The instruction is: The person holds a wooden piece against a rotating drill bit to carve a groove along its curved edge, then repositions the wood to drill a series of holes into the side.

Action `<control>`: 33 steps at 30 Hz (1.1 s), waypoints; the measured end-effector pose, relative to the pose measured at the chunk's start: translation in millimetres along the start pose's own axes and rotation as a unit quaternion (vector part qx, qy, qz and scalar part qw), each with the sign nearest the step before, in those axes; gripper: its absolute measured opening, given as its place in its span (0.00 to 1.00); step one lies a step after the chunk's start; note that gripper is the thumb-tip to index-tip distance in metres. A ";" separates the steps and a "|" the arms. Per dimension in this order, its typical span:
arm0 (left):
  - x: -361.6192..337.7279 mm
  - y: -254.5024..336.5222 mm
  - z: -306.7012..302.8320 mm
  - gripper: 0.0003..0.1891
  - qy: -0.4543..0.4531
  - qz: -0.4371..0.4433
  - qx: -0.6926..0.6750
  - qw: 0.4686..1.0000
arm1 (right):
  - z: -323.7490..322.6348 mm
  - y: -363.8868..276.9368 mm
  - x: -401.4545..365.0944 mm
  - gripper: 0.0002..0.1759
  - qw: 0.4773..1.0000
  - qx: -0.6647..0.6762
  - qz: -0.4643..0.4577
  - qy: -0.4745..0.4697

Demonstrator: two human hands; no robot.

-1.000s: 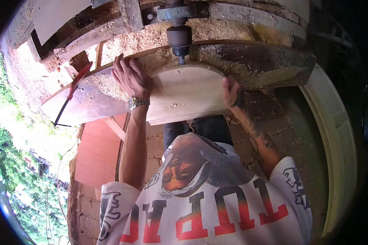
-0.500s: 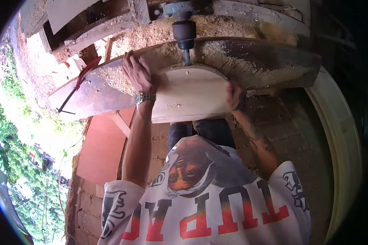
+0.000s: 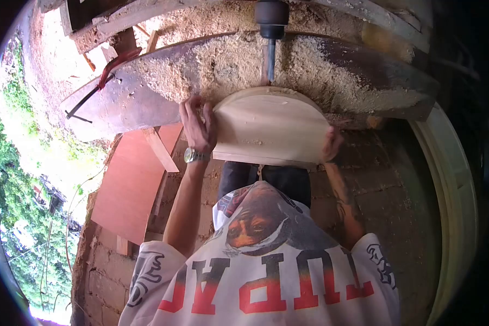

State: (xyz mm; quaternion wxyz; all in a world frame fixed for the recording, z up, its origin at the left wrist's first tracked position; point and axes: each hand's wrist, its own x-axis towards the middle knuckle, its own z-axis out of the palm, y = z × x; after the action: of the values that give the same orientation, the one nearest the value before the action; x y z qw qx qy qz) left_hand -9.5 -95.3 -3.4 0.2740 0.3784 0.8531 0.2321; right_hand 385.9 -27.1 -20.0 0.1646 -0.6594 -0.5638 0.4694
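A pale wooden board (image 3: 269, 127) with a rounded far edge and a straight near edge lies at the front of the sawdust-covered work table (image 3: 100, 111). My left hand (image 3: 200, 124), a watch on its wrist, grips the board's left edge with bent fingers. At the opposite edge my right hand (image 3: 332, 142) is closed round the right side. Just beyond the top of the curve, a chuck (image 3: 272, 19) points down with a thin metal bit (image 3: 271, 60) in it. A small gap shows between bit and board edge.
A red-handled clamp (image 3: 106, 76) sits on the table's left end. Sawdust (image 3: 223, 65) is heaped around the bit. Below left leans a reddish panel (image 3: 130, 185) with a wood strip (image 3: 161, 149). A curved pale frame (image 3: 445, 179) stands at the right.
Both hands have drawn the board back towards my body, away from the bit. My left hand has come off the table's far side to the board's left edge. The camera view has shifted.
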 end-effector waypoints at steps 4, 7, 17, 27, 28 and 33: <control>-40.0 -21.6 -15.9 0.19 -0.076 -0.022 0.009 0.997 | -13.2 32.3 -17.0 0.33 0.999 -0.001 -0.014 0.053; -54.9 -10.9 -11.3 0.22 -0.104 -0.063 -0.036 0.992 | -30.4 43.5 -22.8 0.32 0.999 -0.019 -0.011 0.037; -58.8 -13.9 -8.7 0.35 -0.195 -0.239 -0.240 0.920 | -26.8 83.3 -25.6 0.37 0.984 -0.042 0.144 0.100; -28.9 61.7 5.9 0.31 0.025 -0.069 0.134 0.988 | -46.3 112.6 -34.3 0.39 0.963 -0.014 0.253 0.093; -21.4 70.0 -1.4 0.30 0.043 -0.049 0.137 0.988 | -45.5 136.1 -45.7 0.39 0.963 -0.035 0.254 0.089; 9.4 67.0 1.4 0.30 -0.132 -0.080 -0.008 0.988 | -26.1 92.9 -65.4 0.39 0.939 0.124 0.311 0.085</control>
State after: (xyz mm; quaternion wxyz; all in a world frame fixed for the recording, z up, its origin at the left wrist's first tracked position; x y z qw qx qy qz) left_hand 20.9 -47.2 33.3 0.4047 0.3340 0.8351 0.1648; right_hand 466.7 -106.6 -47.8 0.1384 -0.8135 -0.2520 0.5055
